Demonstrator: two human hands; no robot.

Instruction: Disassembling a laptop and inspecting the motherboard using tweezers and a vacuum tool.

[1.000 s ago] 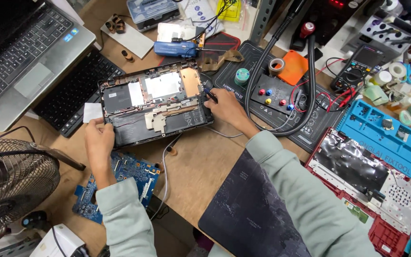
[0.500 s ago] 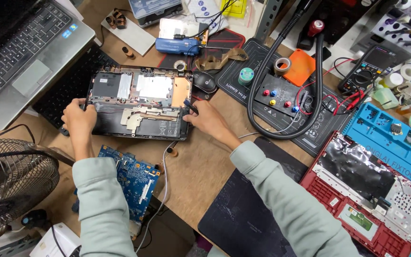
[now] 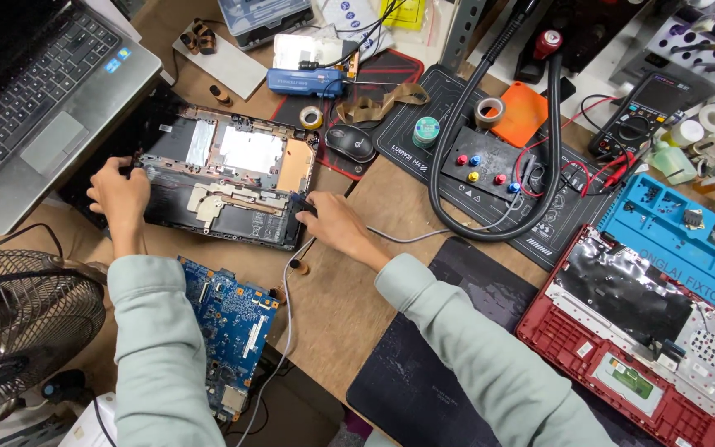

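Near edge: a bare blue circuit board lies on the worktop between the two sleeves, part of it overhanging the near edge. Risk, as I judge it: a forearm dragged back could catch it and tip it off. A grey cable runs just beside it and could snag too. A wire-guard fan stands at near left, close to the left elbow.

Near right: a red laptop shell, opened, with a black and silver sheet inside.

Middle: the opened black laptop base lies flat on the worktop, left of centre, its silver shielding and copper plate exposed. Left hand is curled closed over the base's left end. Right hand pinches the right near corner, fingers narrow. Held only by its ends, the base could flex or slip if lifted, likely because of uneven grip. A small brown part sits loose near the right hand and could be swept away.

Right: a blue sorting tray with compartments; small pieces inside, too small to tell.

Far: a black mouse, tape rolls and a multimeter crowd the black mat. A looped black hose lies across it. A grey open laptop at far left abuts the base. A clear-lidded case at the far edge; contents unclear.
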